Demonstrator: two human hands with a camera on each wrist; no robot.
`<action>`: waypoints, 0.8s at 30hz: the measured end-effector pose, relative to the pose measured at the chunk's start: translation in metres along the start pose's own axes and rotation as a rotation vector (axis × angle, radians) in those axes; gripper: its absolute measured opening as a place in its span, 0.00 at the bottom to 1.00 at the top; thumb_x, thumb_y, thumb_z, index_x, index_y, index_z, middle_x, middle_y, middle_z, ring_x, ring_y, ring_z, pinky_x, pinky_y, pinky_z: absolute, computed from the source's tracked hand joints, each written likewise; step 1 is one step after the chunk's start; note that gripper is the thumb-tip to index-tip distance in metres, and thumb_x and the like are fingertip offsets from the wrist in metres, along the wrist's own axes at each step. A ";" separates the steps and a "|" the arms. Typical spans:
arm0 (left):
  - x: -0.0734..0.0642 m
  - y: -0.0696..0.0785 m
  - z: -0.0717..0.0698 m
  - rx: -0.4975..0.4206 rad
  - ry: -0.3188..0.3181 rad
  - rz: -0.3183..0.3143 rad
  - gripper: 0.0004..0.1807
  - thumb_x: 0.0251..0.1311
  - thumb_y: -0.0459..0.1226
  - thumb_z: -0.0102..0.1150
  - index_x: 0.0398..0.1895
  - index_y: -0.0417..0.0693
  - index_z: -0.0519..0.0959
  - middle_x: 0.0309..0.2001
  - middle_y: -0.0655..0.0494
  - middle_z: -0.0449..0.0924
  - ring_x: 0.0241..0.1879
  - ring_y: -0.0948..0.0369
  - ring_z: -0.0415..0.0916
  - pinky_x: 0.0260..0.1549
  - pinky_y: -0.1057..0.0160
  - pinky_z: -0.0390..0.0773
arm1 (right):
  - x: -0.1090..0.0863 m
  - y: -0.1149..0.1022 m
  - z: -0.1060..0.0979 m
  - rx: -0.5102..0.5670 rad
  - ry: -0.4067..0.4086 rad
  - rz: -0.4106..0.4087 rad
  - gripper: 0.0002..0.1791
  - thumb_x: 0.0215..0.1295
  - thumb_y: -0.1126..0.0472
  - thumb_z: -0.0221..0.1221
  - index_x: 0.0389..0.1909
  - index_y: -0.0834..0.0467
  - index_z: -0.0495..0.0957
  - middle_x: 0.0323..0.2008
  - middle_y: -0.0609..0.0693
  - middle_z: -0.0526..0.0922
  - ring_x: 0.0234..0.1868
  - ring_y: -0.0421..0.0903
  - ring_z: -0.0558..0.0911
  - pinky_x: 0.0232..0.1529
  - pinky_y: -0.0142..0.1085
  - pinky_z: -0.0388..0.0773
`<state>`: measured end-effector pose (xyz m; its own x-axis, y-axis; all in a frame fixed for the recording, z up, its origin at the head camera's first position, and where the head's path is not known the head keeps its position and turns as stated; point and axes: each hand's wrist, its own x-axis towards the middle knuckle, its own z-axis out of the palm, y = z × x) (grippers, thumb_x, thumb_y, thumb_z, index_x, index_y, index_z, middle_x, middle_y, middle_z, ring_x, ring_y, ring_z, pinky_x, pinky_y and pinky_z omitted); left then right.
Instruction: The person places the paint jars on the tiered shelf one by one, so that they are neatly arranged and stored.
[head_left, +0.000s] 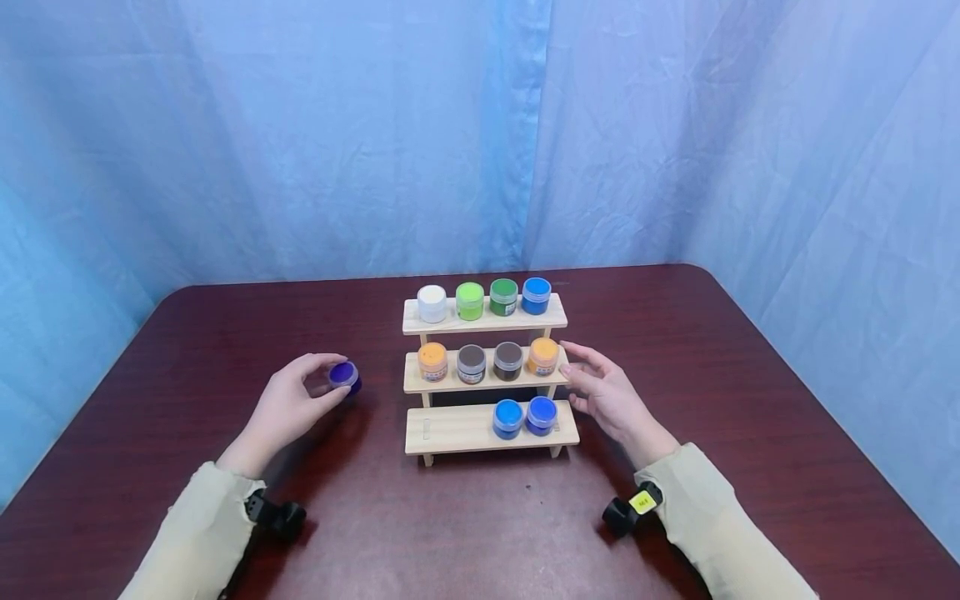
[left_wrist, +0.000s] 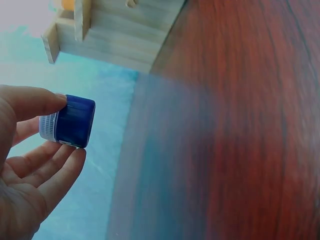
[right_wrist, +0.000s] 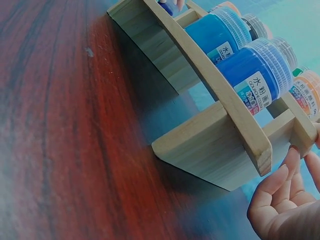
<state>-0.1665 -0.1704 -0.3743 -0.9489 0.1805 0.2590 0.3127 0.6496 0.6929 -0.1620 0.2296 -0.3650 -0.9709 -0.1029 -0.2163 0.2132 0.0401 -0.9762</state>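
Note:
My left hand point(head_left: 296, 400) pinches a dark blue-violet paint jar point(left_wrist: 75, 121) between thumb and fingers, to the left of a three-step wooden rack point(head_left: 450, 429). In the left wrist view the jar lies sideways to the camera with its ribbed clear lid toward the palm. At the rack's right end, my right hand point(head_left: 611, 400) holds the edge of the middle shelf, fingertips against the wood. A light blue jar point(head_left: 507, 419) and a deeper blue gouache jar point(head_left: 542, 416) stand on the right half of the bottom shelf.
The middle shelf bears an orange jar point(head_left: 432, 362), two dark brown jars point(head_left: 471, 364) and a yellow-orange jar point(head_left: 543, 357). On top stand white point(head_left: 432, 304), light green point(head_left: 470, 302), dark green point(head_left: 503, 297) and blue point(head_left: 536, 296) jars. Blue curtains point(head_left: 360, 142) hang behind the dark red table point(head_left: 465, 533).

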 end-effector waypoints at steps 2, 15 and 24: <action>0.000 0.004 0.000 -0.004 0.022 0.027 0.20 0.51 0.29 0.65 0.50 0.40 0.76 0.43 0.47 0.77 0.43 0.57 0.75 0.42 0.59 0.81 | 0.000 0.000 0.000 0.004 0.001 0.003 0.31 0.68 0.60 0.50 0.70 0.57 0.53 0.40 0.41 0.73 0.36 0.35 0.74 0.35 0.26 0.74; -0.003 0.027 -0.006 -0.019 0.121 0.152 0.20 0.47 0.28 0.67 0.47 0.41 0.79 0.37 0.51 0.79 0.34 0.73 0.73 0.35 0.83 0.75 | -0.001 -0.002 0.000 0.005 -0.004 -0.013 0.31 0.69 0.60 0.50 0.70 0.58 0.53 0.40 0.40 0.73 0.36 0.35 0.74 0.34 0.25 0.73; -0.007 0.043 -0.010 -0.063 0.119 0.197 0.21 0.46 0.27 0.67 0.47 0.43 0.78 0.39 0.54 0.79 0.36 0.74 0.73 0.37 0.80 0.78 | -0.001 -0.002 -0.001 -0.004 -0.006 -0.007 0.31 0.68 0.61 0.50 0.70 0.58 0.53 0.39 0.39 0.74 0.37 0.35 0.74 0.34 0.26 0.74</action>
<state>-0.1459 -0.1510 -0.3400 -0.8588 0.2082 0.4680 0.4966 0.5627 0.6609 -0.1617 0.2307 -0.3627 -0.9718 -0.1087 -0.2092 0.2057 0.0429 -0.9777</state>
